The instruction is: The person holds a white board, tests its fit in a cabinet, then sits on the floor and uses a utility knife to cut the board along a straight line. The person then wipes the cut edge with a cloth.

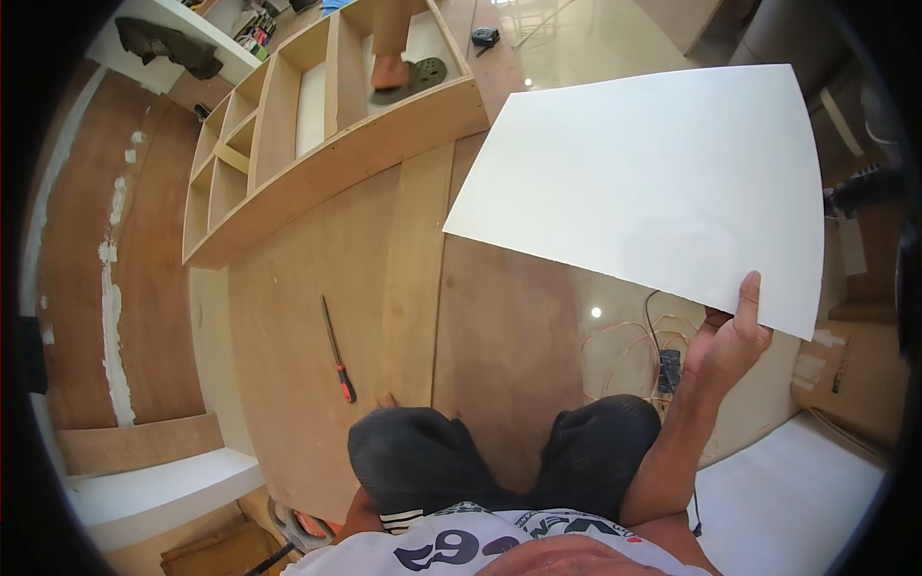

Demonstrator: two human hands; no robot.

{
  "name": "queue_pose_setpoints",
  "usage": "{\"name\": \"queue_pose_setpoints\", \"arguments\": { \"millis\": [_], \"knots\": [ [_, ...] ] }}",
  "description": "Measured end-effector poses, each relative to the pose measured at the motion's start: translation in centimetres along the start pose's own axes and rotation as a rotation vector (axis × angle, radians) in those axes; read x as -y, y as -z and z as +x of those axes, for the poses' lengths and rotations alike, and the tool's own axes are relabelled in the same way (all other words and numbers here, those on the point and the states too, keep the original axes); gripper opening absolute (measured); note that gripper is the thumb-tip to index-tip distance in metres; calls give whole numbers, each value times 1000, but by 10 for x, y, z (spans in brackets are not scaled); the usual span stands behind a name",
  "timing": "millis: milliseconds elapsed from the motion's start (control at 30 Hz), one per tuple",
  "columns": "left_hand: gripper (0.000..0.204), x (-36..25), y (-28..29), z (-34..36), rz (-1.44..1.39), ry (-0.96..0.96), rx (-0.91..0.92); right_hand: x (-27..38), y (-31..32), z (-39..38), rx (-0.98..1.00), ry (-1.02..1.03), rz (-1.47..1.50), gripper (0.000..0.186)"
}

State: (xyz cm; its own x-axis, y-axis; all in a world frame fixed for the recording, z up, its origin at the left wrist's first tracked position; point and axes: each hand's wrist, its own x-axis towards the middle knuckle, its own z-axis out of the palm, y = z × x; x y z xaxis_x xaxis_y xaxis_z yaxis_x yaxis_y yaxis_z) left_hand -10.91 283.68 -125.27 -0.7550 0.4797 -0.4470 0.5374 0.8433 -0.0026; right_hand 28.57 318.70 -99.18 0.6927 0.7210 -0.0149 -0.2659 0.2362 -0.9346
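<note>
My right hand (732, 326) grips a large white sheet panel (634, 168) by its near edge, thumb on top and fingers mostly hidden underneath. The panel is held out to the upper right, over the floor. My left hand is out of sight; only a bit of that arm shows low at the left, beside my knee. A long thin tool with a red and black handle (343, 380) lies on the plywood sheet (298, 336) in front of my left knee.
A wooden shelf frame (336, 139) lies at the upper left, with another person's sandalled foot (399, 77) inside it. A small black object (485, 38) sits beyond on the tiles. Cables and a power strip (669, 370) are under the panel. Cardboard (836, 374) is at the right.
</note>
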Motion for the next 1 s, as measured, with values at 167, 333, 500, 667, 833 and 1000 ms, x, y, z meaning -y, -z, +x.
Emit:
{"name": "queue_pose_setpoints", "arguments": {
  "millis": [167,333,500,667,833,1000],
  "knots": [
    [129,0,0,-1,5,-3,-6,-3,5,6,42,-36,-7,32],
    [129,1,-6,-3,-17,-3,-6,-1,8,11,48,-71,-7,34],
    [129,2,-11,-5,-42,8,-13,-2,30,38,165,-190,-21,39],
    [128,-10,-21,9,-69,-17,-9,-2,-10,12,422,-258,32,38],
    [128,-14,-25,15,-107,-13,-3,-31,-67,-37,706,-542,27,38],
    [128,-10,-43,17,-114,-2,11,-105,-139,-144,1024,-703,9,27]
  ]
}}
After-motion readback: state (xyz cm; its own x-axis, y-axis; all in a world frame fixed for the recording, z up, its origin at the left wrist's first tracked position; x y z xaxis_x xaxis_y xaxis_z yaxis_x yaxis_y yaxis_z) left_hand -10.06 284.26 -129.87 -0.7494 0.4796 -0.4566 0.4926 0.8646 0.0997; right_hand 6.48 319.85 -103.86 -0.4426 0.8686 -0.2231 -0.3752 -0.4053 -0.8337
